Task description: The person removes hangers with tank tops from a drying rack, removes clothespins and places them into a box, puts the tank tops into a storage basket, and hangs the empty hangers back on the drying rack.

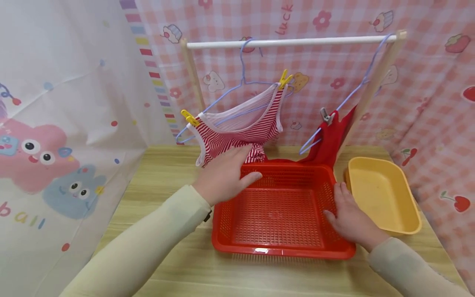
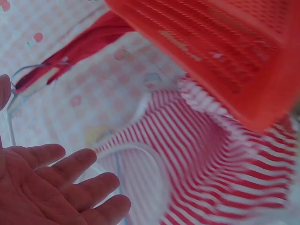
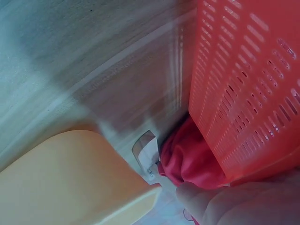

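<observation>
A red plastic basket (image 1: 276, 251) with perforated walls sits in front of the clothes rack. My left hand (image 1: 224, 175) hovers by its back left corner, fingers straight and spread, palm facing the striped top in the left wrist view. My right hand (image 1: 350, 216) rests along the basket's right rim, fingers stretched forward and thumb on the inner side. Behind the left hand, a red-and-white striped tank top (image 1: 248, 132) hangs from a blue hanger (image 1: 243, 70) by yellow clothespins (image 1: 285, 80). Red cloth (image 1: 328, 140) hangs at right from another hanger under a grey clip (image 1: 326, 116).
A yellow tub (image 1: 384, 198) stands right of the basket, close to my right hand. The rack's white bar (image 1: 293, 42) runs between wooden posts (image 1: 193, 74). Patterned curtains (image 1: 326, 16) enclose the wood-grain table (image 1: 163, 173).
</observation>
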The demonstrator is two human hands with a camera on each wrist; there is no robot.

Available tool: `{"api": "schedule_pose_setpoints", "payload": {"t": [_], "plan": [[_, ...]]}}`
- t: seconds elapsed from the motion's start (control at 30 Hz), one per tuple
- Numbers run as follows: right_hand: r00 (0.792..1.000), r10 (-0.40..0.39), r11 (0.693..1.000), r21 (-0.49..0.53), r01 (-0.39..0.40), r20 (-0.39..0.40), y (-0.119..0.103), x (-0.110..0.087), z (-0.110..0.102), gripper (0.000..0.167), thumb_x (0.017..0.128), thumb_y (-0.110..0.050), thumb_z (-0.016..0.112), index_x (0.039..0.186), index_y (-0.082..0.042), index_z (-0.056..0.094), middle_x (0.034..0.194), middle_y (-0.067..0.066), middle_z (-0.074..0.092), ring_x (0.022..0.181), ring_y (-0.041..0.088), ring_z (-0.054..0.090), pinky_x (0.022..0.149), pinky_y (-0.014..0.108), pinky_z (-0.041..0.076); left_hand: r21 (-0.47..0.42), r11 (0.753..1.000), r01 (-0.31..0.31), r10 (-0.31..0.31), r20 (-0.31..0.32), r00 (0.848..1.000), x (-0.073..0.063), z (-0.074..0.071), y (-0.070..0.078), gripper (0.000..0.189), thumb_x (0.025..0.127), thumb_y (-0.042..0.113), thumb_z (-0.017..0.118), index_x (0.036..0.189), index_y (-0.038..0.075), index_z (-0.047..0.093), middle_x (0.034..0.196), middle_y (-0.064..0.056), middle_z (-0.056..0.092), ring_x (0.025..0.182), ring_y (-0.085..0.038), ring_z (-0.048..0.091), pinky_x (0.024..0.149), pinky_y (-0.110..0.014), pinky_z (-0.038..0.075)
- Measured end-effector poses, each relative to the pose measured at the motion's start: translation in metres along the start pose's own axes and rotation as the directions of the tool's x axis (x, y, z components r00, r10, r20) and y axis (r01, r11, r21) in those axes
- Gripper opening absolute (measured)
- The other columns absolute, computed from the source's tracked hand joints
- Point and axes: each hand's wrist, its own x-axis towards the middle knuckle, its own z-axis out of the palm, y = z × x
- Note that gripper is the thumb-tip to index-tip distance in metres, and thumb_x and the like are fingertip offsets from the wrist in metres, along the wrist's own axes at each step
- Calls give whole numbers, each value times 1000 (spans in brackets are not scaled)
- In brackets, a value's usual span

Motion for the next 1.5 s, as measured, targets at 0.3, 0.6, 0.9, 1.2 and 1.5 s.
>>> {"api": "schedule_pose_setpoints", "payload": {"t": [0.3,0.6,0.9,1.2,1.5], "plan": [[1000,17,1000,13,-18,19,0,1,3,93,99,-13,62,162,13,-2,167,42,-7,155,61,4,119,75,17,-60,996,-68,71,53,996,46,-5,42,87,103,62,54,168,12,23,171,-5,35,158,-21,36,129,-37,30],[1000,27,999,18,-27,9,0,0,4,94,95,-6,61,162,12,-3,168,40,-8,156,60,2,121,74,16,-56,989,-137,140,60,988,80,-5,79,89,104,62,52,169,11,19,173,-5,32,157,-17,37,127,-33,33],[995,73,995,66,-77,65,-1,0,2,99,95,-5,62,165,3,-7,172,32,-12,158,56,2,120,74,17,-77,991,-111,116,64,991,106,-8,101,85,106,57,53,169,11,19,168,-6,41,154,-19,43,127,-33,34],[996,77,995,54,-79,48,-2,2,3,98,95,-5,63,165,4,-5,171,34,-10,158,57,4,120,73,17,-169,984,-59,75,93,993,124,-6,113,65,110,39,52,167,21,25,160,2,52,147,-18,51,125,-34,38],[995,90,995,44,-92,46,-1,1,4,98,95,-6,62,165,4,-5,171,34,-10,157,58,4,121,73,16,-246,969,7,23,121,992,130,-2,119,57,113,36,42,167,24,25,162,6,50,148,-13,49,126,-31,35]]}}
